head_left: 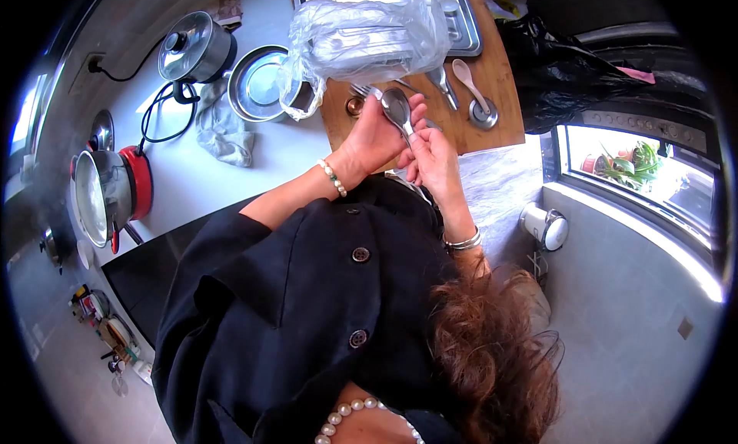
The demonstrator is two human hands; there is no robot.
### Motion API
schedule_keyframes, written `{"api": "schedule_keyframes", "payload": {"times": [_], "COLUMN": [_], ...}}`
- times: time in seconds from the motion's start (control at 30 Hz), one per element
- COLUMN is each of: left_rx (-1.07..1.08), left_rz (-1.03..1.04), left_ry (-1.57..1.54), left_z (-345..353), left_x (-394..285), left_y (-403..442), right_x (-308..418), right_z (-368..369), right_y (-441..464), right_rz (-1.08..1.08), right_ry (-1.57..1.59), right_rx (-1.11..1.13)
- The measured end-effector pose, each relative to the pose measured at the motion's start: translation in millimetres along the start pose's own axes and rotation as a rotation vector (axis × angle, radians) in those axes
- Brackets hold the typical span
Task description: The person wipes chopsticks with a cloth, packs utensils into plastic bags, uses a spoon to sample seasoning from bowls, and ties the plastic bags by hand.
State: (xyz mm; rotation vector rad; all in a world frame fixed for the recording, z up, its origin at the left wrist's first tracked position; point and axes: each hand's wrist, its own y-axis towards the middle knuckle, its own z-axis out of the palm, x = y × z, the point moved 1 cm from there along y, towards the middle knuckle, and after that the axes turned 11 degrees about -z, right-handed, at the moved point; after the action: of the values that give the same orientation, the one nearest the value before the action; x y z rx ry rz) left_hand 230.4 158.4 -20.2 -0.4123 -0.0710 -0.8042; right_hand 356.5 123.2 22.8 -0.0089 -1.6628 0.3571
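A metal spoon is held over the wooden board, its bowl facing up and away from my body. My right hand pinches its handle with thumb and fingers. Curled around the spoon from the left, my left hand has its thumb on one side of the bowl and its fingers on the other. Fork tines show beside the left thumb; whether the hand touches them I cannot tell. A pale spoon rests against a small round metal piece on the board, near other metal utensils.
A plastic bag sits partly over a metal tray on the wooden board. Left stand a metal basin, a lidded pot, a grey cloth and a red-sided pot. A black bag lies right.
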Motion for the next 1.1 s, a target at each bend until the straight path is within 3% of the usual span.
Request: {"api": "schedule_keyframes", "payload": {"times": [0.2,0.27,0.4,0.5,0.6,0.7,0.77,0.87,0.9,1.0,1.03,1.07,1.1], "left_rx": [0.083,0.051,-0.091,-0.117,-0.126,0.368,0.141,-0.134,-0.213,-0.385,-0.193,-0.26,-0.248], "left_rz": [-0.02,-0.013,0.097,0.124,0.164,0.0,0.053,0.194,0.249,0.339,0.086,0.21,0.269], "left_ry": [-0.028,-0.035,0.102,-0.096,-0.114,-0.108,-0.084,0.024,0.073,0.341,0.316,0.272,0.38], "left_z": [-16.1,-16.7,-5.2,-6.2,3.8,-24.9,-20.8,-4.7,-4.0,-7.7,-9.2,-12.4,-2.2], "left_x": [-2.7,-2.7,1.3,-3.2,0.0,-5.8,-3.1,6.6,7.7,-8.8,-27.7,-36.1,-44.7], "left_y": [3.2,4.8,3.9,5.1,-1.0,8.4,8.4,1.2,1.8,-6.4,-16.5,-15.3,-18.7], "right_x": [3.2,6.7,7.3,7.7,15.6,11.6,-2.8,4.8,13.6,12.9,9.4,9.1,-0.8], "right_z": [2.6,2.0,1.3,-6.8,-19.1,-9.6,0.2,16.5,22.3,15.2,5.1,-7.8,-22.4], "right_y": [-3.0,-3.5,-6.4,-6.4,-7.5,-5.6,-2.2,0.1,-0.5,1.0,4.9,11.5,20.5], "right_rz": [-0.079,-0.035,-0.159,-0.199,-0.15,-0.174,-0.303,-0.268,-0.183,-0.364,-0.331,-0.206,-0.253], "right_ry": [-0.058,-0.01,-0.239,-0.093,-0.117,-0.36,-0.641,-0.942,-0.931,-0.777,-0.658,-0.671,-0.681], "right_rx": [-0.04,-0.059,-0.177,-0.364,-0.345,-0.251,-0.257,-0.179,-0.122,-0.104,-0.183,-0.188,-0.243]}}
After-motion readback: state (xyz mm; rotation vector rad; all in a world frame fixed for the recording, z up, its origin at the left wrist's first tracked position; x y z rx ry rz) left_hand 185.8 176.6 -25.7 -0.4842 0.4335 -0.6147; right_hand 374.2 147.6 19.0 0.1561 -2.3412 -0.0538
